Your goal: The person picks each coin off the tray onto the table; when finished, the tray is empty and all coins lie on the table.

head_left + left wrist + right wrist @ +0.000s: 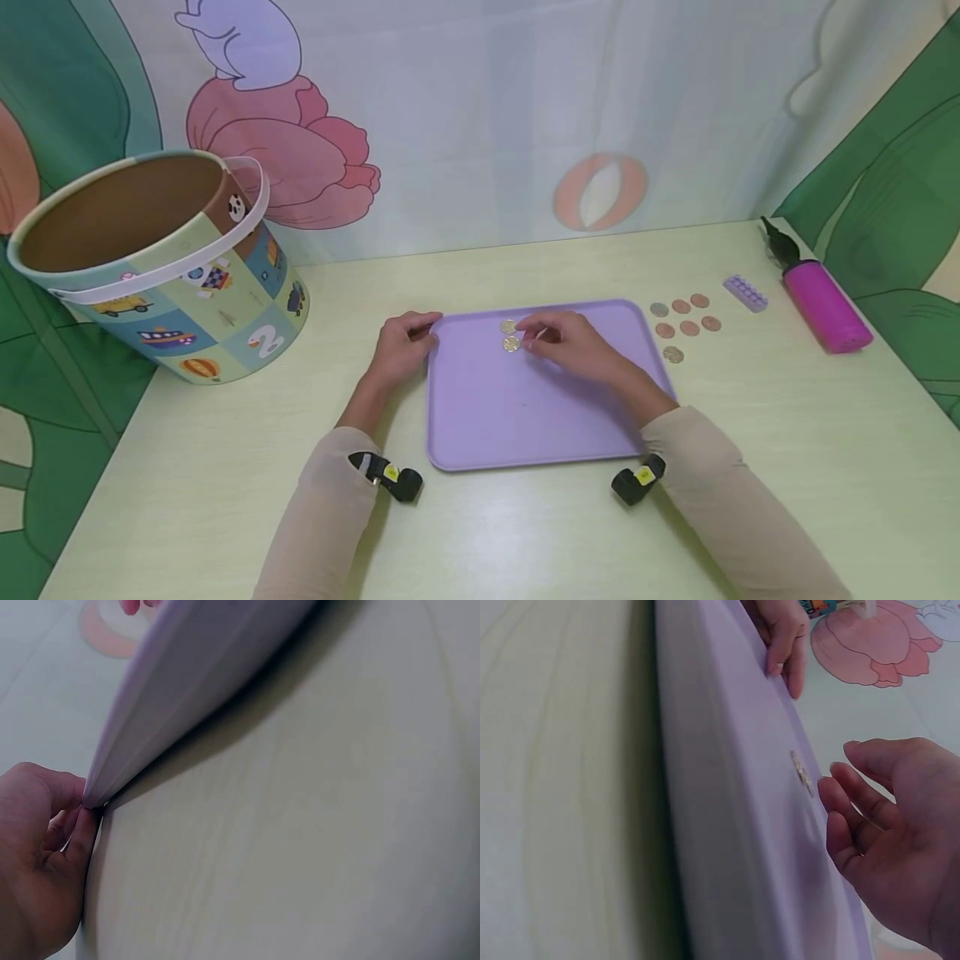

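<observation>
A purple tray (480,408) lies on the table. My left hand (401,350) holds its upper left corner, and in the left wrist view the thumb and fingers (66,791) meet at the rim. Two gold-coloured coins lie on the tray close together, an upper coin (508,327) and a lower coin (512,343). Just right of them hovers my right hand (573,343), its fingers loosely bent. The right wrist view shows a gap between the right fingertips (838,787) and the coins (801,774), with nothing held.
Right of the tray lie several copper-coloured coins (690,328), a silver coin (659,309) and a brass-coloured coin (673,355). Beyond them are a purple toy brick (746,293) and a pink pump with a black nozzle (827,307). A patterned bucket (217,308) stands at the left.
</observation>
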{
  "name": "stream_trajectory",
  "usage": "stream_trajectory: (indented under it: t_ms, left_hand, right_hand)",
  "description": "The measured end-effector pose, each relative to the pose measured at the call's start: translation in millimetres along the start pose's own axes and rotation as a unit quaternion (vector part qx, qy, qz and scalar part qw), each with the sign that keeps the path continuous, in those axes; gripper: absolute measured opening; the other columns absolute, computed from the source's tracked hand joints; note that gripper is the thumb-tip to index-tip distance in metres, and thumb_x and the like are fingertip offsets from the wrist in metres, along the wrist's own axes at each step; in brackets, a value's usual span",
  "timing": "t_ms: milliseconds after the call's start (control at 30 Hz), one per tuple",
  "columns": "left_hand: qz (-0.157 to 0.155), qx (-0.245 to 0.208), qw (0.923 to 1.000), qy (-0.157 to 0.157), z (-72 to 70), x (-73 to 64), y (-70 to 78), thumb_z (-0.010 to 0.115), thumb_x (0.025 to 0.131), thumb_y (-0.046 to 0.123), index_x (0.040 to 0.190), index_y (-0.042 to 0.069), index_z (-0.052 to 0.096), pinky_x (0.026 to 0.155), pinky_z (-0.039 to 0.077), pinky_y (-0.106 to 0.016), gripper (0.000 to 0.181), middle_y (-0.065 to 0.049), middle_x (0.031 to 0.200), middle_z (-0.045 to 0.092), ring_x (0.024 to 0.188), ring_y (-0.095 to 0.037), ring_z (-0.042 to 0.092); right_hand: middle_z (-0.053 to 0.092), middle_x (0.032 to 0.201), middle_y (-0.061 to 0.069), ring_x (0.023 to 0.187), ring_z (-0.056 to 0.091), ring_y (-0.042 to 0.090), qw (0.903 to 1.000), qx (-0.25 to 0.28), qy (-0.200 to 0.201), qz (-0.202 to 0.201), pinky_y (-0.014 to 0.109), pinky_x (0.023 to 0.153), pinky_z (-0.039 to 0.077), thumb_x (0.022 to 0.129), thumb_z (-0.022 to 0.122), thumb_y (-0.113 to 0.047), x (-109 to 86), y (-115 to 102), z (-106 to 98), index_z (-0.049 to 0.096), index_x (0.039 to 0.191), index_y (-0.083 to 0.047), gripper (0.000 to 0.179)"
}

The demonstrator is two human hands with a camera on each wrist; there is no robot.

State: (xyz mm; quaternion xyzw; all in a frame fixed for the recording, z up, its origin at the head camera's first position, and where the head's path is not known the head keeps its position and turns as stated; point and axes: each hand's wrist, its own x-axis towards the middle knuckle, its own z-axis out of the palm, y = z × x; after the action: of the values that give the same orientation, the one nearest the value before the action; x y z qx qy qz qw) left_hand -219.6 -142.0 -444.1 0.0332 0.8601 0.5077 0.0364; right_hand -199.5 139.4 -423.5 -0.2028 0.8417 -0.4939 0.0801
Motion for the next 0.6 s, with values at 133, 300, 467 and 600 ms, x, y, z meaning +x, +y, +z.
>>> stream_trajectory:
  t_ms: [133, 300, 467, 600]
  left_hand:
    - [0.002, -0.001, 1.0, 0.0, 0.1, 0.4, -0.6, 0.059, 0.092, -0.003, 0.131, -0.001, 0.067, 0.111, 0.052, -0.044, 0.039, -0.023, 0.131, 0.066, 0.126, -0.034, 0.062]
    - [0.007, -0.006, 1.0, 0.0, 0.0, 1.1, -1.3, 0.059, 0.092, -0.003, 0.13, -0.002, 0.067, 0.111, 0.052, -0.043, 0.039, -0.024, 0.129, 0.067, 0.125, -0.034, 0.063]
    - [0.004, -0.004, 1.0, 0.001, -0.1, 1.0, -1.4, 0.059, 0.092, -0.003, 0.13, -0.001, 0.067, 0.11, 0.052, -0.043, 0.039, -0.023, 0.128, 0.067, 0.125, -0.033, 0.063]
    - [0.0, -0.002, 1.0, 0.001, -0.2, 0.7, -1.1, 0.059, 0.092, -0.003, 0.131, -0.001, 0.067, 0.11, 0.052, -0.043, 0.039, -0.023, 0.129, 0.067, 0.125, -0.034, 0.063]
  right_hand:
    - [0.071, 0.101, 0.019, 0.078, 0.06, 0.011, 0.9996, -0.027, 0.005, 0.004, 0.017, 0.073, 0.049, 0.09, 0.068, -0.001, 5.2, 4.7, 7.3, 0.071, 0.118, 0.003, 0.029]
    - [0.07, 0.099, 0.017, 0.074, 0.054, 0.01, 0.9968, -0.078, 0.018, -0.006, 0.02, 0.07, 0.046, 0.087, 0.073, -0.004, 7.8, 11.4, 12.3, 0.073, 0.114, 0.002, 0.028]
    - [0.068, 0.096, 0.014, 0.074, 0.051, 0.012, 0.9935, -0.112, 0.014, -0.008, 0.021, 0.068, 0.044, 0.086, 0.077, -0.007, 8.0, 11.1, 13.1, 0.074, 0.113, 0.002, 0.029]
    - [0.069, 0.096, 0.015, 0.076, 0.054, 0.014, 0.9913, -0.131, 0.009, -0.016, 0.021, 0.07, 0.045, 0.085, 0.079, -0.008, 7.6, 9.6, 13.7, 0.075, 0.112, 0.003, 0.029]
